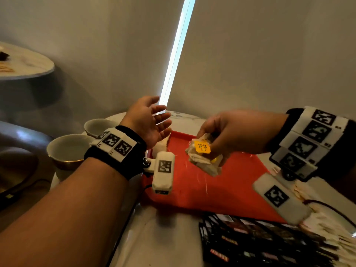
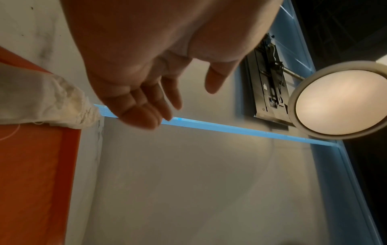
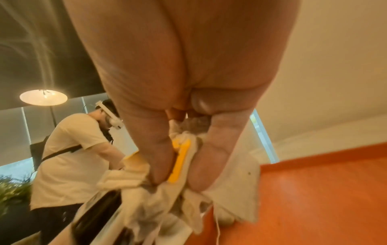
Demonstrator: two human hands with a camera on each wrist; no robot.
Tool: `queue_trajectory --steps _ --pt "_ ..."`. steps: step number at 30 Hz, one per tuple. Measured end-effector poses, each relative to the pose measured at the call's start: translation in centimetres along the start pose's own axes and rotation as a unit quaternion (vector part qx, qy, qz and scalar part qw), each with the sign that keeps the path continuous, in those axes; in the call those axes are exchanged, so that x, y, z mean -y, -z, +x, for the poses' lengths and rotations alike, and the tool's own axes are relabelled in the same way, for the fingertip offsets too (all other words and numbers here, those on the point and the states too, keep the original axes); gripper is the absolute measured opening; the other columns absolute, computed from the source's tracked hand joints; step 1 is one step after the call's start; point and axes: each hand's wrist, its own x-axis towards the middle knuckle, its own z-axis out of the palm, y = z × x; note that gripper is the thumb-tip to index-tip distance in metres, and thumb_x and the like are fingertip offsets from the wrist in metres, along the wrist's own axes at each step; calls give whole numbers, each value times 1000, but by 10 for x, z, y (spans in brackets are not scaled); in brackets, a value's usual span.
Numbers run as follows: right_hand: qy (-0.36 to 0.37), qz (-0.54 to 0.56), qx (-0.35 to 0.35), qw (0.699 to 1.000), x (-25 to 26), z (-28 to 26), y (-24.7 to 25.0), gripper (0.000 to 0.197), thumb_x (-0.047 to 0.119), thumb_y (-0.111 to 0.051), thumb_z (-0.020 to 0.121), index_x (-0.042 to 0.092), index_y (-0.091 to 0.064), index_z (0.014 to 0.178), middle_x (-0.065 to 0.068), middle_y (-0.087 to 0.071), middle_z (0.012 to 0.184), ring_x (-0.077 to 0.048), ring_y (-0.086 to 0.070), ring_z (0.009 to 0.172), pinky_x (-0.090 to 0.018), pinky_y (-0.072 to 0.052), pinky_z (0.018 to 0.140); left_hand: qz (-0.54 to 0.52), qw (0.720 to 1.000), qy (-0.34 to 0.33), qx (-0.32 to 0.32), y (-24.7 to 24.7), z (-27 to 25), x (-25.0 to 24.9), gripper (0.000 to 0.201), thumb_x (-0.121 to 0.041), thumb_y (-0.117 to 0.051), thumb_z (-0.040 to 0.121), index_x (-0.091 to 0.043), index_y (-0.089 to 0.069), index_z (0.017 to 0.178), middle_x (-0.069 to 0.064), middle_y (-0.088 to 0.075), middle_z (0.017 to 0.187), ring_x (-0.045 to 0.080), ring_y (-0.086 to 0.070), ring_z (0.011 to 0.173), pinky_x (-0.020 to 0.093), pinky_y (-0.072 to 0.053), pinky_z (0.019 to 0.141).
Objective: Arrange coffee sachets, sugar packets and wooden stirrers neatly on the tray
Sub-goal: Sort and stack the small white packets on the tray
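Over tray [image 1: 221,189], right hand [image 1: 237,132] pinches sachets [image 1: 204,157]

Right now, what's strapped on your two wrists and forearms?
Both forearms are bare, no sleeves. The left hand has a black wrist strap with white square-code tags and a white camera pod with its own tag. The right hand has a black band with a row of coded tags, a white pod and a dark cable.
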Motion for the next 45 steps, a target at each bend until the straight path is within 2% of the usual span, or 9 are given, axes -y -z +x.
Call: queue_trajectory --steps 4,8,13,21,26,33,38,42,45 --pt "24 40 -28 999 -2 18 25 18 1 -72 85 13 -72 98 -5 -77 85 -16 -74 72 -23 -58 62 49 994 32 94 -9 -1 8 60 -56 -58 84 -12 -61 124 14 -64 111 31 -63 100 42 -52 81" --pt "48 24 -16 998 -3 41 27 18 2 -73 85 11 -71 100 -2 -77 83 -15 -74 72 -23 -58 63 52 977 48 200 -12 -4 19 73 -47 -67 76 -6 -56 135 20 -64 117 40 -65 108 51 -50 97" --pt "84 -37 -42 995 0 67 25 18 8 -76 86 21 -72 97 4 -77 82 -13 -74 69 -24 -58 66 78 962 35 261 -10 1 23 50 -24 -56 81 1 -58 125 28 -63 110 33 -66 92 38 -54 78" --pt "152 61 -124 979 -25 101 21 40 7 -82 77 29 -67 108 2 -76 100 -14 -73 90 -33 -61 84 7 985 -11 174 -4 12 24 50 -9 -55 83 4 -52 131 28 -69 109 32 -72 93 34 -60 79" --pt "163 318 -171 918 -43 114 17 26 -6 -64 88 12 -67 106 -13 -67 105 -26 -67 90 -31 -58 68 -69 992 -32 102 -7 17 24 46 -4 -40 97 4 -41 142 21 -73 91 25 -73 73 33 -62 67" --pt "124 377 -124 910 -57 122 4 32 10 -76 76 5 -65 106 -11 -70 88 -20 -63 73 -28 -49 52 -75 993 -46 75 -10 15 21 41 0 -38 93 6 -46 133 25 -62 102 26 -67 79 32 -60 70" --pt "109 376 -118 913 -60 126 -1 13 0 -72 84 7 -64 92 -12 -65 81 -18 -56 65 -27 -45 51 -59 996 -44 56 -7 17 21 38 -3 -42 93 6 -53 129 21 -61 100 22 -63 74 31 -60 66" --pt "94 394 -130 905 -66 130 0 15 -1 -69 87 9 -58 87 -10 -66 76 -17 -62 63 -29 -43 53 -54 997 -51 27 -6 19 20 23 -5 -44 95 3 -58 112 18 -63 85 23 -65 69 32 -59 66" --pt "84 401 -146 900 -72 134 0 17 -4 -64 89 9 -55 84 -12 -65 71 -16 -62 57 -27 -40 50 -61 997 -52 1 -4 21 19 21 -6 -46 94 2 -58 109 22 -61 93 27 -67 76 33 -60 64"
